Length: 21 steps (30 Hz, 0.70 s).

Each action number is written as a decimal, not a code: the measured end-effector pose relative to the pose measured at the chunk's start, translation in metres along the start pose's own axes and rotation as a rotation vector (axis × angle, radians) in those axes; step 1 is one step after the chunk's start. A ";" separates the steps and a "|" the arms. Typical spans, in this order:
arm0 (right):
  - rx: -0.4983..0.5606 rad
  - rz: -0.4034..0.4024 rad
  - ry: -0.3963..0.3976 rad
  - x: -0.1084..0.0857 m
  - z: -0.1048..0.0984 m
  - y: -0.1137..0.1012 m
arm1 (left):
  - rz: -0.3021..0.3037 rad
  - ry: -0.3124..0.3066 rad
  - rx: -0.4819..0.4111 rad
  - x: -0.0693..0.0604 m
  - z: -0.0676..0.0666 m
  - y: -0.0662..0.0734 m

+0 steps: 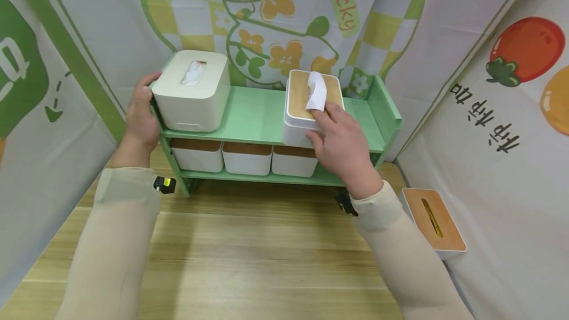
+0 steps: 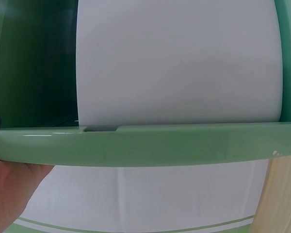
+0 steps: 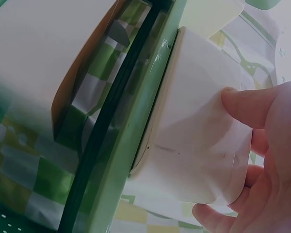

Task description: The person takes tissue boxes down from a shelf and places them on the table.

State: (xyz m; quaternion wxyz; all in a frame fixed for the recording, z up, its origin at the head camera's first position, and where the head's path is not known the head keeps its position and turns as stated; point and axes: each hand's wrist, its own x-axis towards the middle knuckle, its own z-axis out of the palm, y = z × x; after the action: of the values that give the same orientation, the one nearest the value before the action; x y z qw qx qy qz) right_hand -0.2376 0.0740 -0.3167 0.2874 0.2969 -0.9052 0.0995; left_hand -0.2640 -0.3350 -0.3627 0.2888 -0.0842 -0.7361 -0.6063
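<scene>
In the head view my right hand (image 1: 344,144) holds a white tissue box (image 1: 299,135) with a wooden lid, and a white tissue sticks up from its slot. The thumb presses the front wall in the right wrist view, while the other fingers reach over the top and far side. This box is at the upper board of a green shelf (image 1: 255,112), its front overlapping the board's edge. My left hand (image 1: 143,115) grips the shelf's left end panel, beside a cream tissue box (image 1: 192,105). Its fingers are mostly hidden by the panel in the left wrist view.
Several white boxes (image 1: 246,162) with brown tops line the lower shelf. On the wooden table (image 1: 258,251), another white tissue box (image 1: 437,219) with a brown lid lies at the right by the wall. A printed curtain (image 1: 271,28) hangs behind the shelf.
</scene>
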 end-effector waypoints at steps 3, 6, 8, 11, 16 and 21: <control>0.002 0.000 0.009 -0.002 -0.001 0.002 | -0.003 0.001 0.007 -0.001 0.000 0.001; 0.002 -0.001 0.020 -0.004 -0.002 0.004 | -0.010 0.000 0.010 0.000 0.000 0.002; 0.005 -0.002 0.031 -0.005 -0.003 0.005 | -0.015 0.001 0.011 -0.001 0.000 0.001; 0.005 -0.001 0.042 -0.007 -0.004 0.007 | -0.017 0.001 0.008 0.000 0.000 0.001; 0.009 0.012 0.057 -0.010 -0.005 0.011 | -0.007 0.002 0.009 -0.001 0.000 0.002; 0.010 0.014 0.066 -0.014 -0.005 0.015 | -0.010 0.007 0.017 -0.002 0.000 0.003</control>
State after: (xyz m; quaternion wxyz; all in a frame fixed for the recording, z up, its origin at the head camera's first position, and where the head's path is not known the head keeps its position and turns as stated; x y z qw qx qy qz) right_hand -0.2345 0.0946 -0.3208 0.3150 0.2885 -0.8968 0.1156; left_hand -0.2616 -0.3336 -0.3614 0.2889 -0.0761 -0.7406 -0.6018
